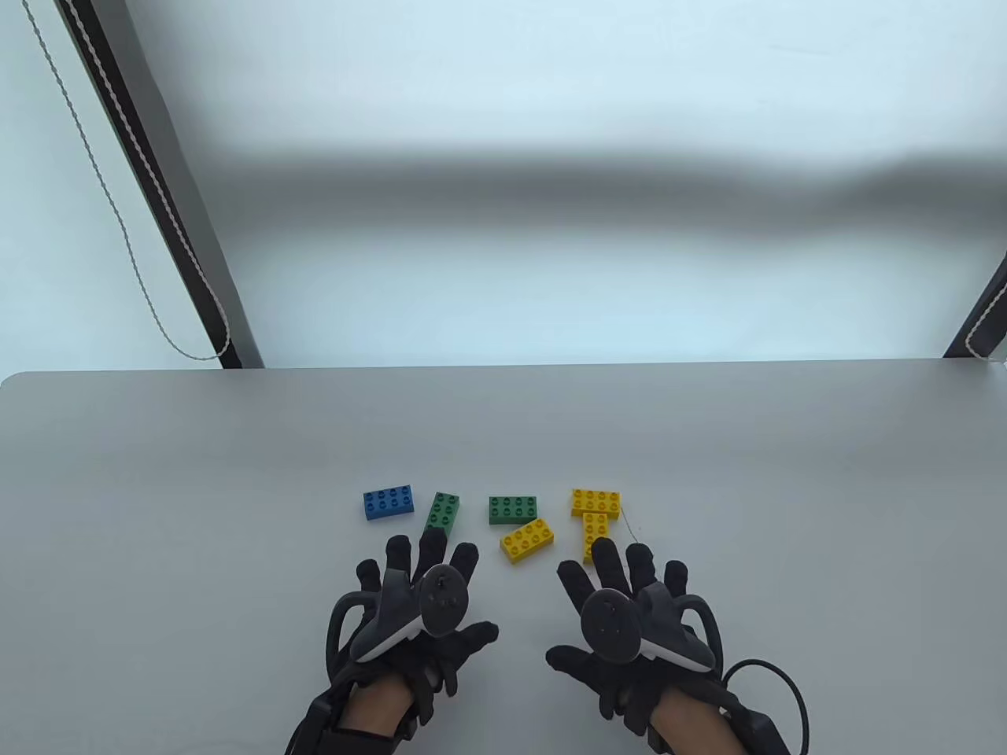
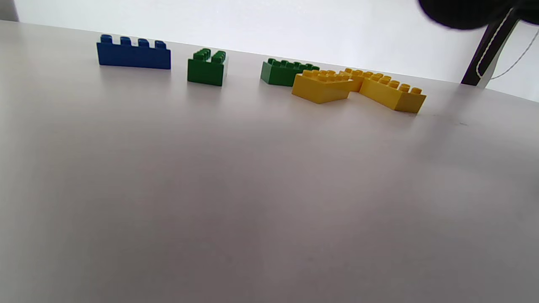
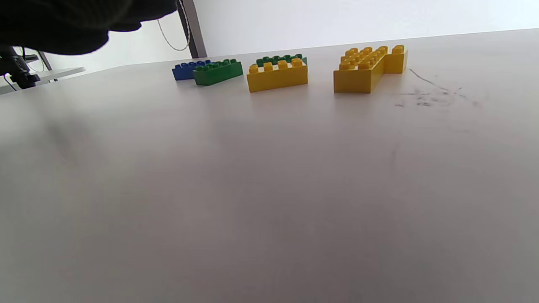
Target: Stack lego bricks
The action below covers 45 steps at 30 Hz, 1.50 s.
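On table [image 1: 236, 440]: six bricks [image 1: 389, 502], no legible txt; both hands [image 1: 425, 605] empty.

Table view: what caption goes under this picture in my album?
Two gloved hands spread before six unstacked bricks on a table.

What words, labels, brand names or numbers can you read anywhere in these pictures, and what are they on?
None can be read.
Brick studs, for example on the blue brick and the yellow bricks: any embossed lettering is too small to make out.
Trackers on the left hand and right hand: no legible markings.
Table: faint scribbled marks near the yellow bricks, not lettering.
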{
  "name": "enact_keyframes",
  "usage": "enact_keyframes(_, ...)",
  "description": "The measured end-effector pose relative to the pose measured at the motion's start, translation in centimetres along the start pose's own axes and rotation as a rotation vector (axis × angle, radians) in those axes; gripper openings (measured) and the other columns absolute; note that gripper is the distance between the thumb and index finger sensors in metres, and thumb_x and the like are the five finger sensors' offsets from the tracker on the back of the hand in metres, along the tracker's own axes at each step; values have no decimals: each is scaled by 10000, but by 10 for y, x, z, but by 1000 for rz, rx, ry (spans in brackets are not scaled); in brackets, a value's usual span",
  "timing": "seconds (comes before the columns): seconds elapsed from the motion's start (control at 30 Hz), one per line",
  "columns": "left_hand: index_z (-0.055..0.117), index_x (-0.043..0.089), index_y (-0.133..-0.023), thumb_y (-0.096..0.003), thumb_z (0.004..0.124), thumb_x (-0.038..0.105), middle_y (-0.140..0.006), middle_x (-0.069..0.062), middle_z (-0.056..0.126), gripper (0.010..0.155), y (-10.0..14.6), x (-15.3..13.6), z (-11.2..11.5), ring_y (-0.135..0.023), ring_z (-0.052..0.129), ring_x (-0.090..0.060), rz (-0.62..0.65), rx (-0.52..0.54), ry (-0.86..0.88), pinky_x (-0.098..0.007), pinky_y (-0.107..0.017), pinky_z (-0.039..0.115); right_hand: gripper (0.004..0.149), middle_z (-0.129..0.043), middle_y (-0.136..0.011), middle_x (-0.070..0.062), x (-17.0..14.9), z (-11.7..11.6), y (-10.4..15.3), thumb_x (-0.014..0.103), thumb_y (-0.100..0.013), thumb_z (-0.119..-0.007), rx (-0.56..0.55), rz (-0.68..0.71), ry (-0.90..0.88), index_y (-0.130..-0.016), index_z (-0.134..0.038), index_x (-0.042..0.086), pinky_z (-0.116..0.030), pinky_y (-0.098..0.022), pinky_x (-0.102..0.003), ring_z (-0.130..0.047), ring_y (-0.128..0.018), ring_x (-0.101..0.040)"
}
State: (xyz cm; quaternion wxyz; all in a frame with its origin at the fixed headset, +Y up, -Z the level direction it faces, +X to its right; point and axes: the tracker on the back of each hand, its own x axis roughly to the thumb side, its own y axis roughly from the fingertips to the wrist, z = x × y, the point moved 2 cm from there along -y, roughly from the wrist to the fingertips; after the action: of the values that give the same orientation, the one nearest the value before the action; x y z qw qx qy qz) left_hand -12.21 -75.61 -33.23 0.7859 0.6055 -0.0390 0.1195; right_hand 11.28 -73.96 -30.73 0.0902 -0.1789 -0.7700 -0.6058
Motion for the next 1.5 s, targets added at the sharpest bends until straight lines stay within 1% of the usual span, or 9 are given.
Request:
enact_keyframes(0.27,202,396,-1069,-354,655,749,-1200,-44,147,917,0,0,-1,-1080,186,-404,-6,23,11,-712,-727,262,946,-63,-1086,-229,2,-2,0,694,-373,-645,5,4,-13,-1026,-139,233,-77,-520,-834,-116,-936,-625)
enact_keyframes(0.53,286,365,-1078,-360,700,720,-1199,-53,266,902,-1,2,-2,-1076,313,-374,-5,61,18,-695,-733,330,948,-80,-1088,-235,-2,-1,-1,687,-375,-652,9,1,-35,-1026,-144,222,-88,-525,-832,-149,-941,-623)
enact_keyframes(0.7,356,332,-1078,-361,730,702,-1180,-59,383,889,-6,8,-6,-1056,423,-360,4,105,14,-679,-730,402,949,-93,-1089,-241,-5,0,-1,684,-376,-655,7,-7,-46,-1026,-146,214,-94,-526,-832,-169,-944,-624)
enact_keyframes(0.87,435,301,-1069,-362,755,691,-1155,-56,493,869,-14,21,-11,-1031,525,-350,3,142,21,-663,-721,476,950,-103,-1089,-244,-8,2,0,680,-378,-657,2,-15,-54,-1025,-146,208,-101,-529,-832,-183,-945,-624)
enact_keyframes(0.97,488,283,-1057,-361,771,682,-1131,-59,558,852,-24,28,-13,-1008,591,-346,-12,162,6,-651,-711,521,952,-110,-1090,-245,-10,3,0,678,-378,-660,0,-17,-61,-1025,-147,204,-106,-531,-833,-192,-946,-625)
enact_keyframes(1.1,535,262,-1041,-357,785,675,-1104,-66,616,837,-44,33,-9,-981,649,-342,-50,122,-13,-638,-698,561,950,-120,-1090,-249,-11,3,0,673,-381,-662,4,-19,-65,-1025,-150,199,-114,-533,-833,-209,-946,-625)
enact_keyframes(1.3,592,239,-1013,-348,806,662,-1057,-72,692,817,-81,38,1,-932,729,-335,-133,46,-40,-619,-673,619,948,-136,-1091,-253,-13,5,1,667,-383,-667,-2,-16,-79,-1025,-154,195,-124,-537,-832,-232,-948,-623)
enact_keyframes(1.4,601,232,-1006,-343,805,667,-1039,-75,713,818,-93,38,5,-913,755,-331,-163,33,-32,-611,-664,640,945,-144,-1092,-254,-16,5,1,664,-384,-669,-2,-19,-88,-1025,-158,193,-130,-539,-833,-241,-949,-622)
enact_keyframes(1.5,621,229,-993,-343,809,663,-1018,-76,738,804,-103,39,5,-892,773,-325,-192,42,-47,-605,-659,649,943,-151,-1091,-259,-18,6,1,661,-386,-670,-2,-24,-95,-1025,-160,191,-134,-540,-832,-252,-949,-621)
